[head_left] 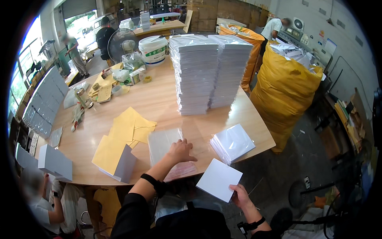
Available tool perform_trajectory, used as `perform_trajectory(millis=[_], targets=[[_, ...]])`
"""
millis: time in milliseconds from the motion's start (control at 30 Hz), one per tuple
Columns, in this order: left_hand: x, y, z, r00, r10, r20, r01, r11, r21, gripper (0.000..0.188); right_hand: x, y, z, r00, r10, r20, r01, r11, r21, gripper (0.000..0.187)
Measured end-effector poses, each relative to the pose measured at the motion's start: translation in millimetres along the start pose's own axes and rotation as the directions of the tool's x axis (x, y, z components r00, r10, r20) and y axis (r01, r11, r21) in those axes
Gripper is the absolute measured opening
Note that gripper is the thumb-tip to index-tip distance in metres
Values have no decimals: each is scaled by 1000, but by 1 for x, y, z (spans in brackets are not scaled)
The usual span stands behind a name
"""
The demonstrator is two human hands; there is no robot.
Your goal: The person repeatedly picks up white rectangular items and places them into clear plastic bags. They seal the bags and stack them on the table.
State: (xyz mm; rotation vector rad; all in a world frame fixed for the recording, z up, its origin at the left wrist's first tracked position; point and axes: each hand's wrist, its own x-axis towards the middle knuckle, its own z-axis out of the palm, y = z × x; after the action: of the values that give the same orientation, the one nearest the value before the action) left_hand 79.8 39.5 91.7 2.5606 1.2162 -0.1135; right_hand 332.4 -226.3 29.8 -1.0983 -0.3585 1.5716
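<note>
My right hand [239,195] grips the lower right edge of a white square pad of paper [218,179], held just off the table's front edge. My left hand [181,151], fingers spread, lies on or just over a pile of clear plastic bags [159,144]; I cannot tell if it touches them. Pink-striped plastic [180,171] shows below that hand. Right of the bags, a small pile of plastic-wrapped white pads [234,143] rests at the table's edge. To the left, yellow envelopes or sheets [123,127] lie partly on a white paper stack [126,164].
Tall stacks of wrapped paper [195,75] stand at the back of the table [151,99]. Behind are a white bucket [153,49] and a fan [122,42]. A bulging yellow sack [284,91] stands right. A seated person [43,199] is at left; others stand farther off.
</note>
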Motion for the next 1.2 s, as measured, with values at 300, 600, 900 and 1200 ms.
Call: perform_trajectory(millis=[300,600,900,1200], targets=[[23,0,32,993,-53,-107,66,990,124,35,21,-10,29,999,38,29,-37,999,-27,32],[33,10,48,944,-55,-326,140,960,244,14,69,17,34,975,207,77,-194,970,-146,30],[-62,-27,33,903,-35,-428,201,916,348,10,49,10,86,940,214,267,-216,976,-23,35],[-84,-51,66,835,-108,-540,116,993,-18,19,43,18,92,896,282,344,-280,958,-54,38]])
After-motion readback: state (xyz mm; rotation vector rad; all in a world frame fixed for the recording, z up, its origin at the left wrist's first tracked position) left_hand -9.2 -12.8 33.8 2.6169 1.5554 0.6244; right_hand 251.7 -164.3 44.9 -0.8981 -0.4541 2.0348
